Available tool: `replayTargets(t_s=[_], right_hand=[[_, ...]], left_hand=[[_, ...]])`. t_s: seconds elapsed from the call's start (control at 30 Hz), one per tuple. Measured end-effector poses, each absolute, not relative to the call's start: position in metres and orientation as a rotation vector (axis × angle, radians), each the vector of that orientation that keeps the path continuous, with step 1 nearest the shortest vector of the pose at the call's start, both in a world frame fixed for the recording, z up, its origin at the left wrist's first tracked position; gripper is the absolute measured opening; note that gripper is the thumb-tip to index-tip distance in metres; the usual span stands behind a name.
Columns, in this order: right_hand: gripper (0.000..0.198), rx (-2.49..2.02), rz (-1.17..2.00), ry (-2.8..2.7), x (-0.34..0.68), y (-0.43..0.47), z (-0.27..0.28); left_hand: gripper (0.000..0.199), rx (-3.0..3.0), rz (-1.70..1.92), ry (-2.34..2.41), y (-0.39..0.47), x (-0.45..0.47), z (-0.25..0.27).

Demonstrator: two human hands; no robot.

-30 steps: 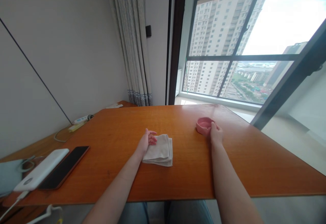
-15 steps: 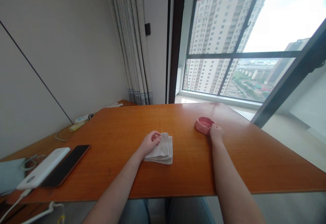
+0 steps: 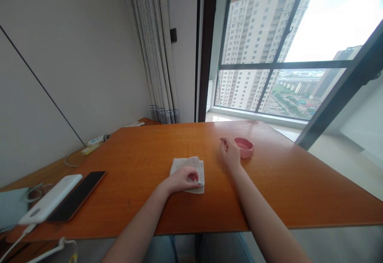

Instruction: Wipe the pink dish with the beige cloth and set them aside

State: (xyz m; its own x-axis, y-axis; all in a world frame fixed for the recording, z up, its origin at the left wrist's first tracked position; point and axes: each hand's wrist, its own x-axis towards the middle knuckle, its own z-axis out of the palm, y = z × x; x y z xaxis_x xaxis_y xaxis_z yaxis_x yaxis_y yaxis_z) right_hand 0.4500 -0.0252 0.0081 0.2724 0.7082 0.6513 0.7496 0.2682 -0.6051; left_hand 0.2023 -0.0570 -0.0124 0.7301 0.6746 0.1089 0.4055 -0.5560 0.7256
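Observation:
A folded white cloth (image 3: 200, 168) lies on the wooden table in front of me. My left hand (image 3: 183, 179) rests over it, with thumb and fingers curled into a pinch at its right edge. Part of the cloth is hidden under this hand. Farther off to the right stands a pink ashtray (image 3: 247, 149) with a notched rim. My right hand (image 3: 231, 153) is just left of the ashtray, covering part of its left side. Its fingers are loosely bent and apart, holding nothing; whether the back of the hand touches the ashtray I cannot tell.
On the table's left side lie a white power bank (image 3: 54, 199) with a cable and a dark phone (image 3: 78, 195). Behind them, a power strip (image 3: 97, 140) sits by the wall. A curtain (image 3: 158, 55) and a large window (image 3: 269, 55) are beyond the table (image 3: 143, 143).
My right hand has let go of the ashtray's right side and moved round to its left. My left hand has shifted right and nearer to me across the cloth, down to its right edge.

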Motion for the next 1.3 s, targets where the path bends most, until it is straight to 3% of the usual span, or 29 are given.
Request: replayTargets(t_s=[0.2, 0.43, 0.6, 0.7, 0.9, 1.0, 1.1, 1.23, 1.3], right_hand=[[0.022, -1.369, 0.548, -1.978, 0.404, -0.021, -0.021], [0.027, -1.627, 0.594, -2.05, 0.402, -0.027, -0.016], [0.009, -1.666, 0.605, -2.107, 0.413, -0.024, -0.014], [0.007, -1.736, 0.473, -1.881, 0.427, -0.015, -0.018], [0.031, -1.895, 0.297, -1.523, 0.439, -0.006, -0.026], [0.018, -1.891, 0.403, -1.658, 0.434, -0.011, -0.022], [0.015, -1.902, 0.503, -1.698, 0.427, -0.018, -0.018], [0.027, -1.92, 0.955, -1.645, 0.422, -0.023, -0.019], [0.038, -1.888, 1.021, -1.634, 0.422, -0.022, -0.02]], left_hand=[[0.023, 2.051, 0.723, 0.886, -0.051, 0.203, -0.012], [0.02, 1.344, 1.555, 1.235, -0.039, 0.197, -0.005], [0.008, 0.692, 1.799, 1.179, -0.025, 0.181, -0.001], [0.012, 0.498, 1.77, 1.13, -0.016, 0.173, -0.007], [0.036, 0.765, 1.686, 1.592, -0.005, 0.161, -0.025], [0.026, 1.369, 1.402, 1.784, -0.005, 0.152, -0.026], [0.024, 1.781, 0.871, 2.052, -0.007, 0.143, -0.024], [0.027, 1.835, 0.56, 2.237, -0.008, 0.137, -0.023], [0.023, 1.842, 0.535, 2.193, -0.009, 0.137, -0.023]])
